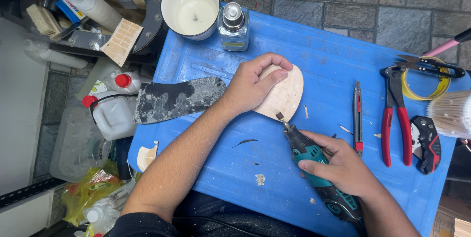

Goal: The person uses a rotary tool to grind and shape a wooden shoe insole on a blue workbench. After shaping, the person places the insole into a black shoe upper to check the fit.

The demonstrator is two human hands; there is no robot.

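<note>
While the left hand (252, 87) presses flat on a pale, rounded piece of thin wood (287, 95), its fingers are curled over the far edge and hold the piece down on the blue plastic table top (324, 55). The piece lies near the middle of the table, its narrow end pointing toward the near side. The right hand (343, 166) is closed around one teal and black handheld rotary tool (319, 173), thumb along the body, and the tool's small sanding tip touches the near edge of the wood.

Left of the wood lies one dark, mottled sole-shaped sheet (174, 99), partly under the left wrist. At the far edge of the table stand one white cup (190, 6) and, just right of it, one clear glass bottle with a metal cap (233, 26). To the right of the hands lie one slim utility knife (357, 117), one pair of red-handled pliers (395, 114), one black and red folding knife (428, 144) and one roll of yellow tape (431, 87). A bundle of pale wooden sticks (451, 112) shows at the right edge. Off the table to the left stand two white plastic bottles with red caps (115, 112).
</note>
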